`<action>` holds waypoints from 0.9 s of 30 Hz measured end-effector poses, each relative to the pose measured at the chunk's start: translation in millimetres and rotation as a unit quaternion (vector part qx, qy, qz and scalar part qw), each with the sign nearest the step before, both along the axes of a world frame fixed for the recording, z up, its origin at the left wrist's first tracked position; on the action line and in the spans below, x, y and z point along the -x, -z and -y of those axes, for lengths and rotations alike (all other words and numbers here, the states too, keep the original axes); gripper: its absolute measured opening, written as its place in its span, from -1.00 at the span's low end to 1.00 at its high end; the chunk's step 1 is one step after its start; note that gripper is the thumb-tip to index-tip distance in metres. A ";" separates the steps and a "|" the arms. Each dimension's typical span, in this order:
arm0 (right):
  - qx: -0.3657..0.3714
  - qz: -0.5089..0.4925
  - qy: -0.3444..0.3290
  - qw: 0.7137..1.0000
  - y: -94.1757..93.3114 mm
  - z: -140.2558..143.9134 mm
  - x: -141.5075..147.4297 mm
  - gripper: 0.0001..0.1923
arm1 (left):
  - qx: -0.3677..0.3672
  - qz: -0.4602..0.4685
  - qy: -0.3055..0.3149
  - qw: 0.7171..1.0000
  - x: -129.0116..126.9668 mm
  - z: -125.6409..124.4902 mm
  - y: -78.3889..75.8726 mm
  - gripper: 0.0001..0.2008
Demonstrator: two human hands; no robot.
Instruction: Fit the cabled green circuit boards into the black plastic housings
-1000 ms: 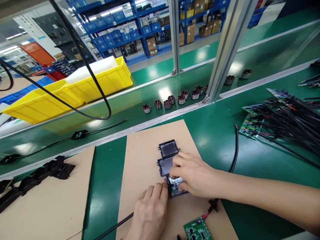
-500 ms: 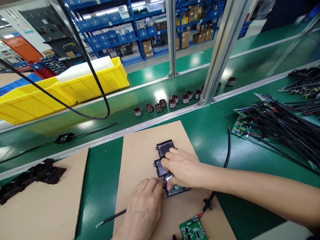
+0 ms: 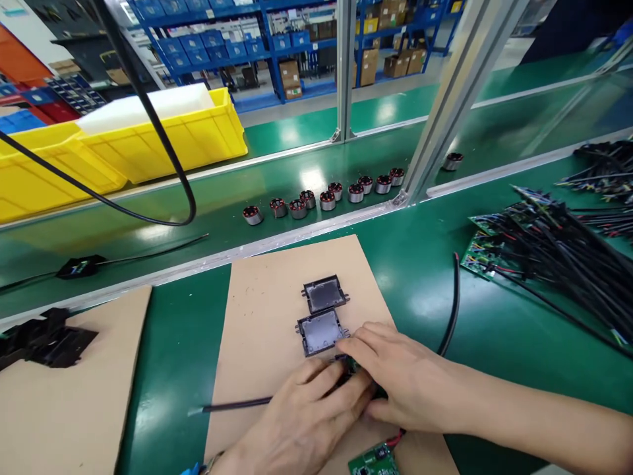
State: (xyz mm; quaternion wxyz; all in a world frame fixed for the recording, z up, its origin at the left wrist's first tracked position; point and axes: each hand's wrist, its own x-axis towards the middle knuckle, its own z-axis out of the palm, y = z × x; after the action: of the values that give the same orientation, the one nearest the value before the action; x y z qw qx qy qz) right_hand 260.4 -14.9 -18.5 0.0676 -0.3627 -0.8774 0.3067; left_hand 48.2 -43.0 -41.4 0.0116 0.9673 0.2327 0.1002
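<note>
My left hand (image 3: 314,415) and my right hand (image 3: 400,376) meet over a small black plastic case with a green circuit board (image 3: 352,365) in it, mostly hidden under the fingers. Both hands have their fingers bent around this case. Just beyond lie two open black case halves, a nearer one (image 3: 320,332) and a farther one (image 3: 325,294), flat on a cardboard sheet (image 3: 262,316). Left of my left hand a black cable (image 3: 240,404) sticks out, its end stripped. Below my right hand, another green circuit board (image 3: 374,460) with red wires shows at the bottom edge.
Circuit boards with black cables (image 3: 548,231) are heaped at right. Several copper-wound motor stators (image 3: 327,200) stand in a row behind a metal ledge. Black plastic parts (image 3: 54,340) lie on a left cardboard sheet (image 3: 64,409). A metal post (image 3: 455,105) and yellow bins (image 3: 173,142) stand beyond.
My right hand has drawn back toward me, off the two open case halves, which now show fully. My left hand has moved right, its fingers now over the case with the board.
</note>
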 end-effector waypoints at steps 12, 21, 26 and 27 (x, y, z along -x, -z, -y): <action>0.056 -0.046 -0.058 0.996 4.2 -12.4 10.9 -0.31 | 0.071 0.110 -0.014 0.991 8.2 -2.7 4.3 -0.71; 0.072 -0.021 0.072 0.995 -7.6 -0.5 -39.2 -0.69 | 0.074 0.083 -0.049 0.993 18.8 7.2 2.7 -0.70; 0.066 0.014 0.055 0.996 -7.9 3.3 -33.7 -0.80 | 0.051 0.077 -0.032 0.995 19.9 6.5 3.5 -0.71; 0.055 0.010 0.049 0.997 -6.2 3.4 -29.1 -0.79 | 0.051 0.071 -0.031 0.996 19.6 6.1 3.0 -0.71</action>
State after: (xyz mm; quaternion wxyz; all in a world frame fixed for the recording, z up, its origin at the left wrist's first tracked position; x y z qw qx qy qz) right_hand 289.6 -18.3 -12.3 0.0538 -0.4113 -0.8411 0.3471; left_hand 28.5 -49.1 -44.5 0.0744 0.9482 0.2661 0.1570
